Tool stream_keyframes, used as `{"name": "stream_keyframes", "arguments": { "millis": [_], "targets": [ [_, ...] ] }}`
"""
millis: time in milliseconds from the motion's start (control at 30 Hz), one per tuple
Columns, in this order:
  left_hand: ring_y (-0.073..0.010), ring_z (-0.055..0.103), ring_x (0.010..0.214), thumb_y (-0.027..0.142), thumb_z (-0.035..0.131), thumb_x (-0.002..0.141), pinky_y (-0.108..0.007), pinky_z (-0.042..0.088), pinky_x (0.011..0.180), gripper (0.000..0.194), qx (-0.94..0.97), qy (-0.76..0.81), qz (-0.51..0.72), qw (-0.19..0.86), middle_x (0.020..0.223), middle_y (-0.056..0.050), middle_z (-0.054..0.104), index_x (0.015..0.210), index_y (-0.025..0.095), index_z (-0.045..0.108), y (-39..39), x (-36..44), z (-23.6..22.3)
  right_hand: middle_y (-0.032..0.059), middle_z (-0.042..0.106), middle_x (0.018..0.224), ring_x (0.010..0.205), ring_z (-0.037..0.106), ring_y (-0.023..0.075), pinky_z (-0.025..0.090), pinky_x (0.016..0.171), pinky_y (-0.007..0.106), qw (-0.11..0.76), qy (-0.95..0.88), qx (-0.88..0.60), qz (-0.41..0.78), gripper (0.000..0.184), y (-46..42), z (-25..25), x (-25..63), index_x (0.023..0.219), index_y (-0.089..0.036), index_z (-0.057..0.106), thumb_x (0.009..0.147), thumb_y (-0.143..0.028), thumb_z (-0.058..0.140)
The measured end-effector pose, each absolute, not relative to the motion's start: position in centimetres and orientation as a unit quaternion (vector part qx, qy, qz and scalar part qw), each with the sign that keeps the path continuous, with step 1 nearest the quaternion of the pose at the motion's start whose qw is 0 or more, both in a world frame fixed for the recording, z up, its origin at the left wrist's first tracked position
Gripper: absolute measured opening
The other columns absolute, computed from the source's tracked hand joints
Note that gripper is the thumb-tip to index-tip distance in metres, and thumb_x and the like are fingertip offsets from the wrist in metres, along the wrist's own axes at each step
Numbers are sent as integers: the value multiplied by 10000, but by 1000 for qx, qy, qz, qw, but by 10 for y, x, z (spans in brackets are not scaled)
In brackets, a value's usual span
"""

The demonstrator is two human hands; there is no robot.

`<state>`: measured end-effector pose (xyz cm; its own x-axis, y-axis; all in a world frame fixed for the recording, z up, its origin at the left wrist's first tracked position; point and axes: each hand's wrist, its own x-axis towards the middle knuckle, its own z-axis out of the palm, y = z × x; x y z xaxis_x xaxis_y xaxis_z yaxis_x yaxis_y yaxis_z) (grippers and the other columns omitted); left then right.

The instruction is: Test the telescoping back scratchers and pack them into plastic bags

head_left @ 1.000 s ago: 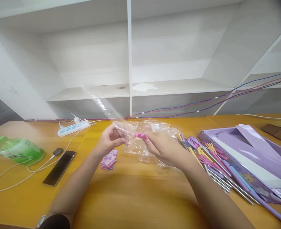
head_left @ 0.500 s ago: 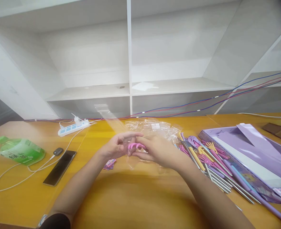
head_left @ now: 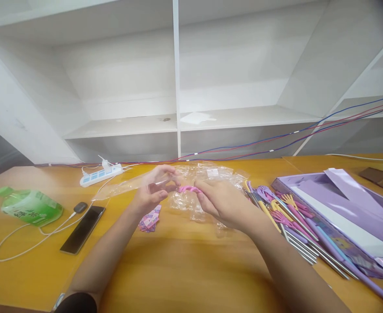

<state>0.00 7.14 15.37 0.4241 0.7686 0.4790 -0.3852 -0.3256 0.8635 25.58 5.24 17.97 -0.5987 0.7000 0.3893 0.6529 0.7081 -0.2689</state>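
Right hand point(head_left: 222, 202): closed, gripping one end of a twisted pink piece point(head_left: 189, 189) between thumb and fingers. I find the piece raised over the counter point(head_left: 178, 269), its free end pointing at the left hand point(head_left: 154, 191). Left hand: fingers curled, thumb standing apart from them. A long clear sleeve point(head_left: 123, 186) runs across these fingers and out to the left; I cannot tell whether they pinch it, nor whether the pink tip sits inside its mouth.

Beneath and beyond the hands I record a spread of clear plastic bags point(head_left: 181, 202), one bearing a white label point(head_left: 212, 172). A small stack of pink and purple cards point(head_left: 150, 218) lies on the near side of the left hand.

To the right I note a bundle of metal rods point(head_left: 300, 248) with yellow, pink and purple hand-shaped ends point(head_left: 281, 217), beside an open purple box point(head_left: 297, 177) holding purple and white sheets. A brown flat item point(head_left: 381, 182) lies past the box.

To the left: a dark phone point(head_left: 82, 230), a small black device point(head_left: 80, 207) on a white cable point(head_left: 15, 255), a green bottle point(head_left: 33, 208) on its side, and a white power strip point(head_left: 100, 175). White shelving point(head_left: 177, 78) stands behind, with blue and red cables point(head_left: 246, 143) running along its base.
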Motion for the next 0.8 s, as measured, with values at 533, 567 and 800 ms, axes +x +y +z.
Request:
{"name": "stream_keyframes", "arguments": {
  "millis": [533,567,800],
  "targets": [
    [-243,721,1168,327,914,799,-350,622,952,621,493,237,599,586,1203,-88,774,1375,281,684,53,14,166,41,633,912,775,535,168,334,695,306,318,-865,-379,86,496,60,170,248,881,-221,502,1157,-564,272],
    [-237,729,1158,326,906,816,-336,624,947,557,485,242,605,583,1192,-95,784,1335,256,717,53,15,166,44,629,926,775,531,165,328,689,307,318,-865,-383,72,487,60,170,248,884,-218,509,1156,-560,293],
    [-219,779,1055,343,876,879,-342,650,928,263,453,286,638,554,1130,-112,822,1073,177,813,48,22,169,38,597,933,754,508,149,324,679,301,320,-868,-377,40,476,63,168,248,893,-208,552,1163,-520,314]
  ]
}}
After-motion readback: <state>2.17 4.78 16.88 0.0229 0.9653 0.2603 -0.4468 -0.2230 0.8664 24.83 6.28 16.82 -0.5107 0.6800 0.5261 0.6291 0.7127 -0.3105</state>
